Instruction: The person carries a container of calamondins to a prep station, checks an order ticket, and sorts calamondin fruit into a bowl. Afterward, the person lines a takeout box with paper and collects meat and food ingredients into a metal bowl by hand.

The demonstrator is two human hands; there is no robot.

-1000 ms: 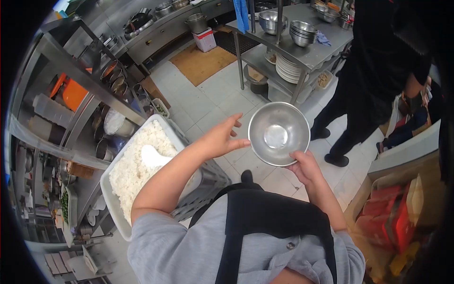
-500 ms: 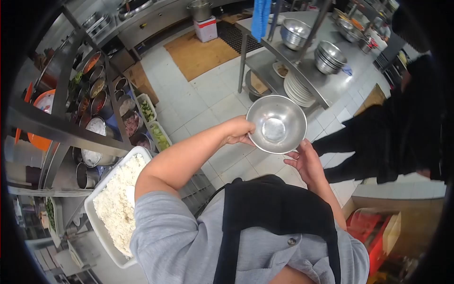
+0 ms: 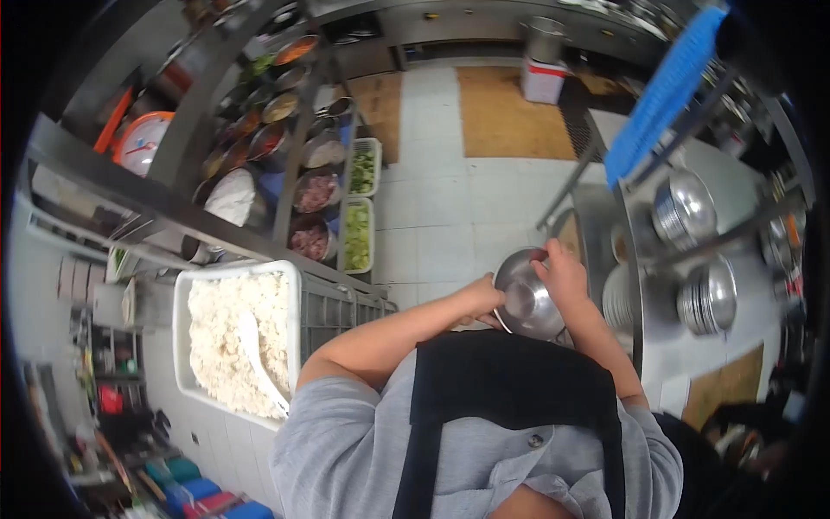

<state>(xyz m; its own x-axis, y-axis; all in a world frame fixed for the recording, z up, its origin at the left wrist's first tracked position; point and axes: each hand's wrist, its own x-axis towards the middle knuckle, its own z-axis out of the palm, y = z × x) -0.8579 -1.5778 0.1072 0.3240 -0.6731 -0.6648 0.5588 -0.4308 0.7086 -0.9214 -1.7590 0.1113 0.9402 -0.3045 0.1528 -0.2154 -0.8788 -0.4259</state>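
Note:
A steel mixing bowl (image 3: 524, 298) is in front of my apron, tilted, with its hollow facing up towards me. My left hand (image 3: 481, 299) grips its left rim, thumb at the edge and some fingers under it. On the far right side, my right hand (image 3: 564, 275) is closed over the rim, with fingertips at the inner edge. No food shows inside the bowl. To my left, a white tub (image 3: 183, 333) holds cooked rice (image 3: 226, 337), and a white rice paddle (image 3: 251, 342) lies on it.
Left shelving holds several ingredient bowls, with trays of cut greens (image 3: 357, 233) at its edge. On the right, a steel table (image 3: 666, 346) bears stacked bowls (image 3: 709, 294), with plates (image 3: 616, 298) below. A blue cloth (image 3: 666, 95) hangs there. A red-and-white box (image 3: 543, 82) stands ahead.
My view has turned right, and the rice tub shows more fully. The bowl has come closer to my body and tilted. My right hand has moved from below the bowl up onto its rim.

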